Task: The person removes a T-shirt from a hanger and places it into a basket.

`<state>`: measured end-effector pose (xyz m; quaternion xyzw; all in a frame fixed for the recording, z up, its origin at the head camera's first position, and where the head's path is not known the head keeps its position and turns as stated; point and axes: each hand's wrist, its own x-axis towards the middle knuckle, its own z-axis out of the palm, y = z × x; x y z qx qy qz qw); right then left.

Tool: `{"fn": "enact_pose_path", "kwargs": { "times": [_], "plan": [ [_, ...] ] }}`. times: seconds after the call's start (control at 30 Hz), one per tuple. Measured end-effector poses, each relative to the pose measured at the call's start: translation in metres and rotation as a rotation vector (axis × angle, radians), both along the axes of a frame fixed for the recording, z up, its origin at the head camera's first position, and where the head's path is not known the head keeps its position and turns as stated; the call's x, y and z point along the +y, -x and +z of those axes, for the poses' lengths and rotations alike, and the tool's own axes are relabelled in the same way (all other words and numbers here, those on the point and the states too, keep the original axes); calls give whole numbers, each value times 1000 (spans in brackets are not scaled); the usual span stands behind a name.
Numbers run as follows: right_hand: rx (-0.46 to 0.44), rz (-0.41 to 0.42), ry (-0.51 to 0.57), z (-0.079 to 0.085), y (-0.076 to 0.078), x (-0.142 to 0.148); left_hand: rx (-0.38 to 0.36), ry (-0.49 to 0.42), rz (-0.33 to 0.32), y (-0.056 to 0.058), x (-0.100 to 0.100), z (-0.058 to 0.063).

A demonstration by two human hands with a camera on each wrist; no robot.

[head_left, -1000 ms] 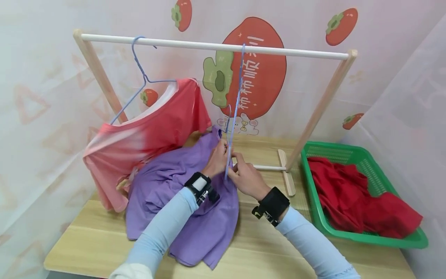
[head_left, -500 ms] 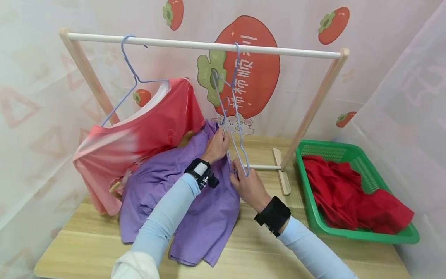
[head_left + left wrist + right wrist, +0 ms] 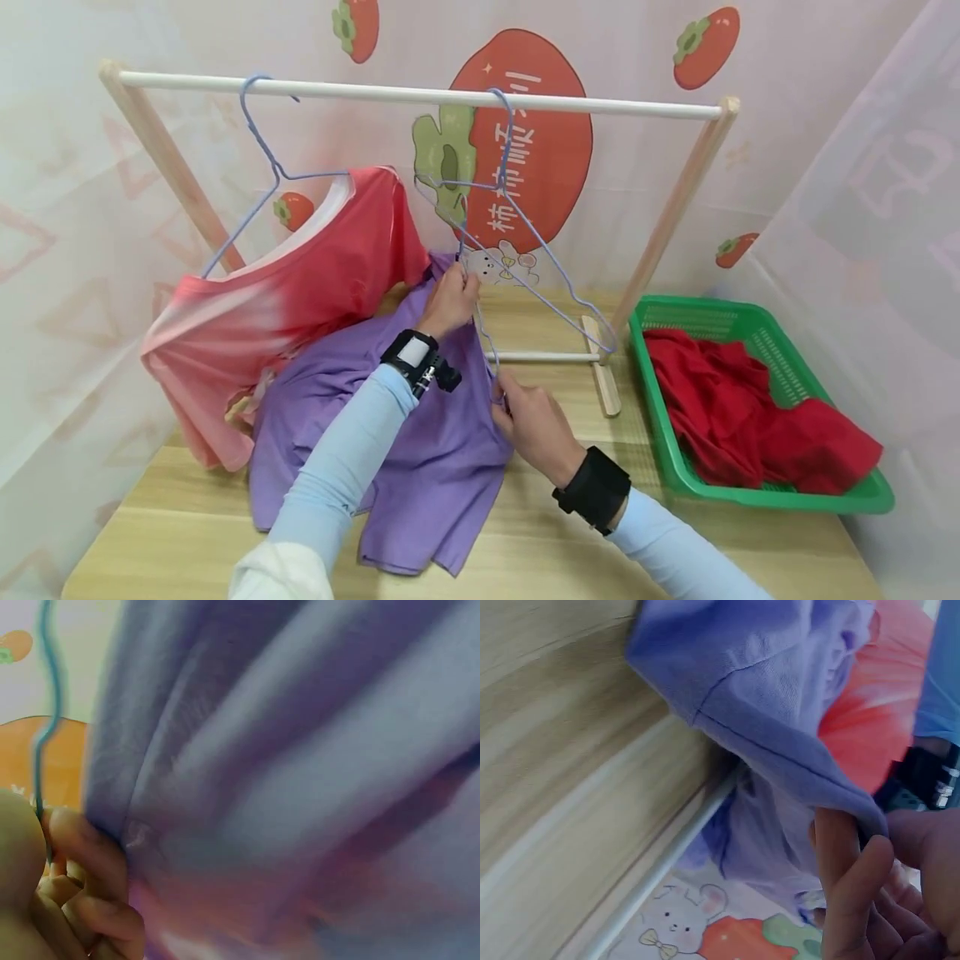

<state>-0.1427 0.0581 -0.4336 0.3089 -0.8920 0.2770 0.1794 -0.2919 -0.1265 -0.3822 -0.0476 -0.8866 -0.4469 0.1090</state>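
Places read as a clock face on the head view.

Item 1: purple garment (image 3: pixel 442 467), spread loosely over the wooden table (image 3: pixel 532 546) at seven to eight o'clock, its upper part raised to the hands. Judged soft, limp and fairly light, matte rather than slippery, prone to folding on itself; not fragile. Best hold: the doubled, stitched edge, which should keep its line better than the loose body.

Item 2: blue wire hanger (image 3: pixel 54 682), held near centre, hook towards twelve, wire running down to the right hand. Judged light, thin and springy, apt to twist; best pinched at a bend or near the neck.

Item 3: left hand (image 3: pixel 450 302), just off centre at nine o'clock. Thumb and forefinger pinch the hanger wire; purple cloth lies against the fingers, though whether they grip it too cannot be told.

Item 4: right hand (image 3: pixel 536 421), at five o'clock. Thumb and forefinger pinch the garment's stitched edge, remaining fingers curled; a hold on the wire as well cannot be confirmed.

Item 5: rack rail (image 3: pixel 375 92), across the top, bearing a bare hanger (image 3: pixel 504 162) at twelve and a red-and-pink shirt (image 3: pixel 337 250) on its own hanger at nine.

Item 6: green basket (image 3: pixel 780 498), at four o'clock, containing red cloth (image 3: pixel 720 417).
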Motion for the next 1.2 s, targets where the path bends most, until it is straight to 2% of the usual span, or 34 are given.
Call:
{"fn": "enact_pose_path", "kwargs": {
  "times": [0.1,0.13,0.2,0.3,0.37,0.43,0.53,0.6,0.7,0.77,0.87,0.97,1.07,1.2],
  "plan": [
    [-58,5,-64,-7,6,1,-14,-111,-56,-6,-4,7],
    [-113,18,-61,-9,9,0,-18,-137,-70,-8,-6,9],
    [-295,69,1,-11,19,-3,-21,-176,-98,-15,-9,13],
    [-592,131,233,-13,35,-12,-38,-177,-133,-27,-12,15],
    [-730,155,403,-14,45,-18,-50,-167,-156,-38,-13,15],
    [-834,142,558,-14,54,-23,-64,-153,-179,-50,-12,15],
    [-923,72,757,-11,67,-29,-65,-123,-209,-68,-11,16],
    [-959,29,850,-9,76,-32,-66,-116,-225,-82,-12,19],
    [-954,23,896,-7,89,-35,-69,-92,-246,-105,-18,23],
    [-928,35,869,-7,97,-36,-80,-73,-265,-122,-23,26],
    [-838,55,749,-9,107,-39,-109,-24,-291,-145,-33,30],
    [-714,64,563,-10,112,-45,-158,19,-313,-164,-43,32],
    [-591,70,316,-14,117,-54,-199,37,-343,-179,-50,33],
    [-530,82,27,-25,120,-70,-207,68,-359,-196,-56,30]
  ]
}}
